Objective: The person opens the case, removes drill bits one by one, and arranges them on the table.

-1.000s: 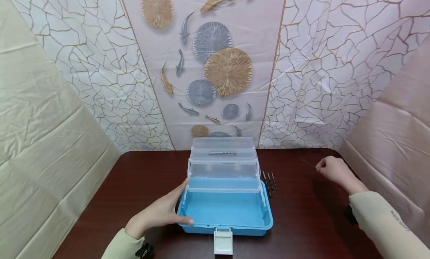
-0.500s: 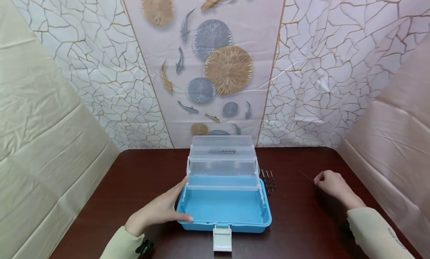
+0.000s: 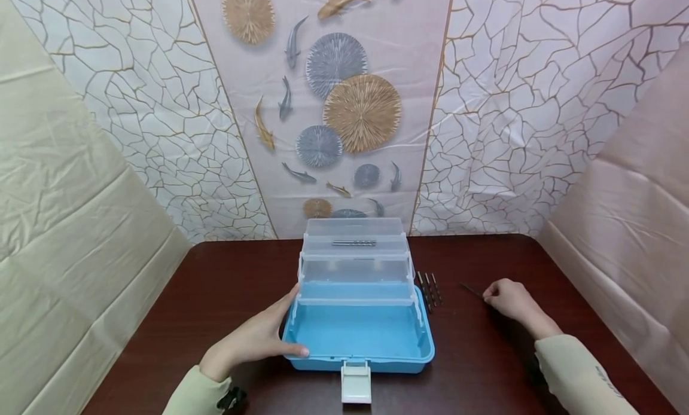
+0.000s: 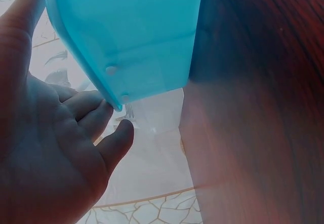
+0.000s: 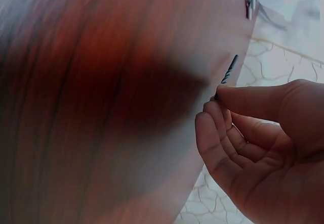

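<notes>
A blue toolbox (image 3: pixel 357 365) stands open on the table, its clear tiered trays (image 3: pixel 355 290) raised at the back. My left hand (image 3: pixel 255 340) rests at its left side, thumb on the front rim and fingers stretched along the side. In the left wrist view, the fingers touch the blue rim (image 4: pixel 83 70). Out to the right, my right hand (image 3: pixel 514 301) pinches a thin dark drill bit (image 5: pixel 230 69) between thumb and fingertips, one end sticking out towards the box. Several drill bits (image 3: pixel 429 289) lie side by side just right of the box.
Silvery drill bits (image 3: pixel 353 243) lie in the upper tray. A white latch (image 3: pixel 356 384) hangs from the box's front. The dark red-brown table (image 3: pixel 226 277) ends at a patterned cloth backdrop (image 3: pixel 473 140), with plain cloth walls on both sides.
My right hand has moved left and a little nearer to me, carrying the drill bit towards the box. My left hand stays on the box.
</notes>
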{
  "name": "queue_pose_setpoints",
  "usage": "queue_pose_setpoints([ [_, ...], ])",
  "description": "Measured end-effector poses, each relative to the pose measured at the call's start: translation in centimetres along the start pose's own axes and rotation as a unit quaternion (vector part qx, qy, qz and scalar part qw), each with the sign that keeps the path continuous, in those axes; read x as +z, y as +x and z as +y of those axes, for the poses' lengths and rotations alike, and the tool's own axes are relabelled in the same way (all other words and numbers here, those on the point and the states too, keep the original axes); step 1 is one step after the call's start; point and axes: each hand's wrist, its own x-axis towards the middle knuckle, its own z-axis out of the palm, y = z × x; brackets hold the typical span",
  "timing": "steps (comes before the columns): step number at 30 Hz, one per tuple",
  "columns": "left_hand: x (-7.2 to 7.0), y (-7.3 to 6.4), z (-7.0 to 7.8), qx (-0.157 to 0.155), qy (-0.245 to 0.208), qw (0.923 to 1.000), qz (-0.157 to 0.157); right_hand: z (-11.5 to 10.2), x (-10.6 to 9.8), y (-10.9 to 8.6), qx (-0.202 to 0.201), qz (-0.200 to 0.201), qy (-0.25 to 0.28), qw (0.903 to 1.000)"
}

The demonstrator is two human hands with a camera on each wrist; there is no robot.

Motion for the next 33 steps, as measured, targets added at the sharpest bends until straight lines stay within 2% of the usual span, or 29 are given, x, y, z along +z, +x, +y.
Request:
queue_pose_setpoints([
  [17, -0.2, -0.1, 0.1, 0.005, -0.009, 0.9999, -0.001, -4.1, 1.9, 2.4, 0.003, -0.03, 0.005, 0.9995],
  [25, -0.3, -0.1, 0.3, 0.002, -0.014, 0.9999, -0.005, -5.0, 2.7, 2.5, 0.005, -0.027, 0.03, 0.9992],
  [33, -0.2, -0.1, 0.3, 0.002, -0.011, 0.9999, -0.002, -5.6, 3.3, 2.6, 0.043, -0.037, 0.067, 0.9961],
])
